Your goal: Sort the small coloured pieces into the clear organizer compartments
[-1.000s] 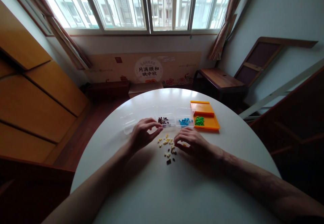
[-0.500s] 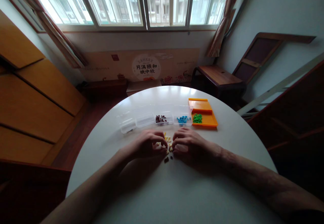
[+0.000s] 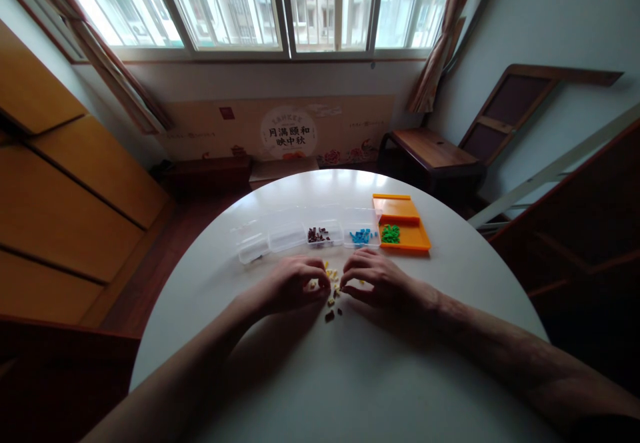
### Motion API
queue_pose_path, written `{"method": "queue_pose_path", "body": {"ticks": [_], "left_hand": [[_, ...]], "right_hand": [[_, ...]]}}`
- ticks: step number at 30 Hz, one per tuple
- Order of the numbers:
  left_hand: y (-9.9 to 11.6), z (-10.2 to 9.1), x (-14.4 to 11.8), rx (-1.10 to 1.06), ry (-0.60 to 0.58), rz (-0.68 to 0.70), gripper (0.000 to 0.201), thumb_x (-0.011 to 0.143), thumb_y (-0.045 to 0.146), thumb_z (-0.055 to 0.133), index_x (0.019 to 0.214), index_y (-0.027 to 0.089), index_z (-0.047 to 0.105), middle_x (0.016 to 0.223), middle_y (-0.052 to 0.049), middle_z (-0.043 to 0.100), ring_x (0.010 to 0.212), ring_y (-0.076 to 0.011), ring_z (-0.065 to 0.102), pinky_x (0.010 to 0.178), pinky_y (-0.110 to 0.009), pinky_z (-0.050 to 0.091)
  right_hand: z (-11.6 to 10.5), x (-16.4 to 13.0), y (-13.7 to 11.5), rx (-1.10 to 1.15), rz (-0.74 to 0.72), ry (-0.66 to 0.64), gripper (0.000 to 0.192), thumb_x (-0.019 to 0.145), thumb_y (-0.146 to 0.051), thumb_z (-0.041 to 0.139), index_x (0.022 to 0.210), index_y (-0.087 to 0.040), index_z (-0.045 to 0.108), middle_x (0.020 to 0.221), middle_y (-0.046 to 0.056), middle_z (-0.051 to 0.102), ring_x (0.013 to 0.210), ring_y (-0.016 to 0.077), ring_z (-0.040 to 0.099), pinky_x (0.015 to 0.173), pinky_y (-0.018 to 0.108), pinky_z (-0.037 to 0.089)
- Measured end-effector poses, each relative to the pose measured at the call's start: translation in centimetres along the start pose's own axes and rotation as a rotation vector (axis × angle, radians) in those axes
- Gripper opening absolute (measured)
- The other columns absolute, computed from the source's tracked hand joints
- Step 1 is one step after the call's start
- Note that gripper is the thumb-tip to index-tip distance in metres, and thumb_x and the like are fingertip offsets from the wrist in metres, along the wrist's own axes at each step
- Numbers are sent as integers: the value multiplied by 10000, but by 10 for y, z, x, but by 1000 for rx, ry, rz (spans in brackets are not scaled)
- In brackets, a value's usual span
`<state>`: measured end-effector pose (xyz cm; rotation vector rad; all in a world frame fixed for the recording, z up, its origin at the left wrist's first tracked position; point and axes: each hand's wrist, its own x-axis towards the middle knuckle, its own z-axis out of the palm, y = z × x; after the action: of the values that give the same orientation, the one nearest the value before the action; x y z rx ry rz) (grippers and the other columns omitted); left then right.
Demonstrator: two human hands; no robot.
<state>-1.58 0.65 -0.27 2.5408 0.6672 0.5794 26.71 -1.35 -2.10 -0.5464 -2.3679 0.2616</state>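
Round white table, trays beyond. Our left hand and right hand flank the bricks between them. Fingers curled; we cannot tell any pinch.

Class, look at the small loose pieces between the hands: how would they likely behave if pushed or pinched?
The pieces look tiny and blocky, so probably light, sliding and scattering on the smooth table rather than rolling. Pinching one seems fiddly, given their size beside the fingertips.

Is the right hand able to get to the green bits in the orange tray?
Probably yes. The right hand rests on the white table by the small loose pieces, and the green bits lie uncovered in the open orange tray just beyond it, with only bare table between.
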Motion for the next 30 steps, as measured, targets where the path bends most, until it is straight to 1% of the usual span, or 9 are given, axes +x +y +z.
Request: {"method": "queue_pose_path", "body": {"ticks": [5,9,13,16,19,22,25,27,30], "left_hand": [[3,-1,2,3,34,5,118,1038,249,674,985,203,768,959,-44,742,713,-103,631,668,-214,476],[6,-2,3,35,33,-7,113,999,323,746,1031,227,797,989,-48,755,747,-125,656,675,-235,487],[6,-2,2,61,20,-2,73,967,315,792,974,257,837,969,-38,777,793,-144,709,720,-254,500],[3,0,2,64,2,7,85,1000,295,758,974,262,832,1003,-36,784,809,-139,719,745,-252,503],[4,2,3,65,28,4,139,1049,299,689,993,227,793,1015,-49,768,768,-128,687,715,-245,494],[10,3,5,-15,91,-64,174,1072,326,659,1009,200,761,996,-53,758,750,-123,664,711,-238,502],[18,5,8,-167,155,-174,214,1058,379,687,1010,186,764,888,-34,748,741,-126,651,699,-231,501],[22,6,9,-294,158,-230,247,1045,407,706,1005,174,781,806,-19,730,687,-116,623,650,-218,477],[24,9,11,-469,161,-279,279,1014,427,746,1015,154,804,755,-18,724,632,-104,607,605,-207,462]], "right_hand": [[2,0,1,-36,13,89,67,1063,-272,698,1066,-226,746,991,56,754,931,199,694,888,367,545],[3,0,2,-48,7,101,69,1065,-275,699,1060,-223,744,983,54,750,914,196,691,885,369,539],[3,1,1,-44,2,102,64,1062,-269,701,1057,-219,741,989,53,750,918,196,689,871,361,536],[2,1,0,-43,5,98,60,1063,-260,697,1052,-219,740,991,52,749,924,197,688,860,355,533],[1,1,-1,-46,6,111,57,1063,-259,700,1059,-219,740,983,51,746,913,196,686,866,357,532],[1,2,-1,-61,11,121,54,1064,-256,702,1069,-219,741,980,54,742,912,196,690,861,357,531],[0,3,-2,-76,4,143,44,1066,-247,701,1071,-221,736,974,53,740,904,192,691,864,359,528],[0,3,-3,-85,-5,168,36,1066,-246,705,1068,-221,730,965,47,740,898,189,689,868,361,524],[-1,3,-3,-94,-23,197,33,1063,-249,714,1063,-217,722,953,42,740,889,187,687,860,359,519]]}}
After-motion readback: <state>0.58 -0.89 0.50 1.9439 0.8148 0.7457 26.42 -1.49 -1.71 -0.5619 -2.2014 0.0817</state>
